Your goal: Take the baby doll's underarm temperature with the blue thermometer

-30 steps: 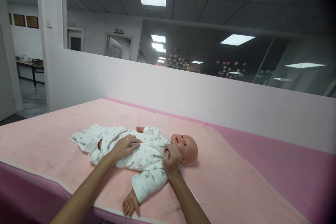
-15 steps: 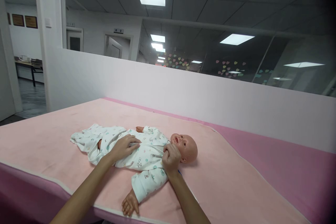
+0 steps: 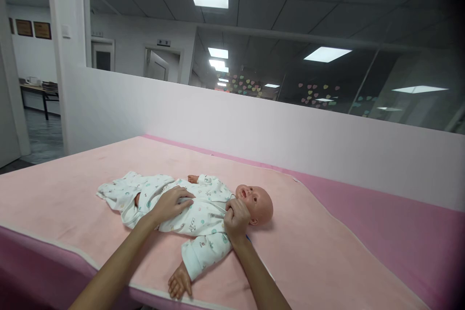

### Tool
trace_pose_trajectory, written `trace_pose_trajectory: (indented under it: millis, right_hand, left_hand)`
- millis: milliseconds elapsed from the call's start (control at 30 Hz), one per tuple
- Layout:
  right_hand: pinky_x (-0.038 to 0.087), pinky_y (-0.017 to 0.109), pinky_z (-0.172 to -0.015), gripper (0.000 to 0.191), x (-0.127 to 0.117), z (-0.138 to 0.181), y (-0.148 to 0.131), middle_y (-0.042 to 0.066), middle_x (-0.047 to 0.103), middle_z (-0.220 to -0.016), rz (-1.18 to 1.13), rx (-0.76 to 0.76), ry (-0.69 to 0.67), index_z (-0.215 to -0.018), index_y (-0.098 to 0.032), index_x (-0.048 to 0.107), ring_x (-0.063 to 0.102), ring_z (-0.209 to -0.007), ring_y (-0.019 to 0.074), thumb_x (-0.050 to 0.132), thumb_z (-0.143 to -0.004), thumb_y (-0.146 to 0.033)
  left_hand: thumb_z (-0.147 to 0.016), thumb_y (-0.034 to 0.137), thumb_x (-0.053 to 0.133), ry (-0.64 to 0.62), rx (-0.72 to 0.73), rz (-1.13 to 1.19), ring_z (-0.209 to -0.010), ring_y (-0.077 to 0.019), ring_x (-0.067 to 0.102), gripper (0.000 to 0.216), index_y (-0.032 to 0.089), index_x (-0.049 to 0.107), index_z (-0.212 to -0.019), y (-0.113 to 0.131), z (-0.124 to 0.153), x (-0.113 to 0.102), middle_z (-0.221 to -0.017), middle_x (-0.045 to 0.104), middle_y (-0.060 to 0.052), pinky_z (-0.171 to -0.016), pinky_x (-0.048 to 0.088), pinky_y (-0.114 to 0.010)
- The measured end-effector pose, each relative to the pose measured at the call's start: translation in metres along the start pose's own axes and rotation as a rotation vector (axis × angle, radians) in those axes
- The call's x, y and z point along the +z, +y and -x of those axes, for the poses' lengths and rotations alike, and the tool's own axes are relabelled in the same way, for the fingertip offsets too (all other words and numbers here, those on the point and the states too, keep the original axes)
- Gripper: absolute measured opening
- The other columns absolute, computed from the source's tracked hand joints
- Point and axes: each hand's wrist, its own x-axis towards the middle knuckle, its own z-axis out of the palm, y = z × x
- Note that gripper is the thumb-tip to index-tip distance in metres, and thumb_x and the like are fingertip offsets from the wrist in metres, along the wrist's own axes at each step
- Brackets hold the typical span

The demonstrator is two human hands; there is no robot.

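Note:
A baby doll [image 3: 259, 203] lies on its back, head to the right, mouth open. It wears a white baby romper [image 3: 203, 213] printed with small coloured figures. My left hand [image 3: 172, 205] rests on the romper over the belly, fingers stretched out. At the neckline, just below the doll's chin, my right hand [image 3: 237, 217] is closed with curled fingers, pinching the collar cloth; the fingertips are partly hidden. One doll hand [image 3: 180, 282] sticks out of the near sleeve, palm down by the front edge. The leg part [image 3: 121, 193] of the romper lies flat and wrinkled at the left.
Beneath the doll is a pale pink pad [image 3: 312, 252] on a darker pink cover [image 3: 381, 213]. A low white wall [image 3: 254, 126] with glass above it runs behind. At the far left, a doorway shows a table [image 3: 38, 88] with things on it.

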Motion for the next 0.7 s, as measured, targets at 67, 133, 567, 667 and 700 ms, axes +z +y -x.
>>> trace_pose_trajectory:
  millis: [67, 133, 567, 667, 700]
  right_hand:
    - [0.020, 0.026, -0.049, 0.022, -0.0001, 0.0000, 0.0002, -0.002, 0.039, -0.049, -0.003, 0.004, -0.004, -0.051, -0.020, 0.037, 0.033, -0.049, 0.0112, 0.031, -0.058, 0.000]
    - [0.021, 0.026, -0.049, 0.022, -0.0002, 0.0000, 0.0001, -0.002, 0.038, -0.049, -0.003, 0.007, -0.010, -0.051, -0.020, 0.037, 0.032, -0.049, 0.0112, 0.031, -0.058, 0.000]
    - [0.021, 0.026, -0.049, 0.022, 0.0000, 0.0000, -0.0001, -0.002, 0.038, -0.048, 0.001, 0.008, -0.018, -0.050, -0.019, 0.038, 0.032, -0.048, 0.0108, 0.031, -0.058, 0.000]
    - [0.021, 0.026, -0.049, 0.022, -0.0005, 0.0001, 0.0000, -0.002, 0.038, -0.048, 0.001, 0.006, -0.021, -0.051, -0.020, 0.037, 0.032, -0.048, 0.0109, 0.031, -0.058, 0.000]
    - [0.021, 0.026, -0.049, 0.022, -0.0005, 0.0002, 0.0001, -0.002, 0.038, -0.048, 0.003, 0.005, -0.021, -0.051, -0.020, 0.037, 0.032, -0.048, 0.0109, 0.031, -0.058, 0.000]
  left_hand:
    - [-0.083, 0.034, 0.046, 0.001, 0.000, -0.002, -0.086, -0.0180, 0.055, 0.023, 0.025, 0.067, -0.089, -0.0003, -0.0002, 0.0001, -0.089, 0.066, -0.001, -0.075, 0.041, -0.028]
    - [-0.083, 0.034, 0.047, -0.001, 0.001, -0.003, -0.086, -0.0183, 0.055, 0.024, 0.025, 0.067, -0.090, -0.0005, -0.0002, 0.0001, -0.089, 0.066, -0.001, -0.075, 0.041, -0.028]
    - [-0.083, 0.036, 0.046, 0.005, 0.011, -0.011, -0.086, -0.0187, 0.054, 0.026, 0.026, 0.067, -0.093, -0.0006, 0.0000, 0.0002, -0.090, 0.066, -0.002, -0.075, 0.041, -0.029]
    - [-0.084, 0.037, 0.044, -0.001, 0.022, -0.015, -0.084, -0.0184, 0.054, 0.027, 0.027, 0.068, -0.094, -0.0012, 0.0000, 0.0004, -0.088, 0.066, -0.001, -0.074, 0.041, -0.028]
    - [-0.085, 0.038, 0.044, -0.003, 0.025, -0.016, -0.084, -0.0182, 0.054, 0.028, 0.028, 0.068, -0.093, -0.0014, 0.0000, 0.0006, -0.087, 0.066, -0.001, -0.074, 0.041, -0.028]
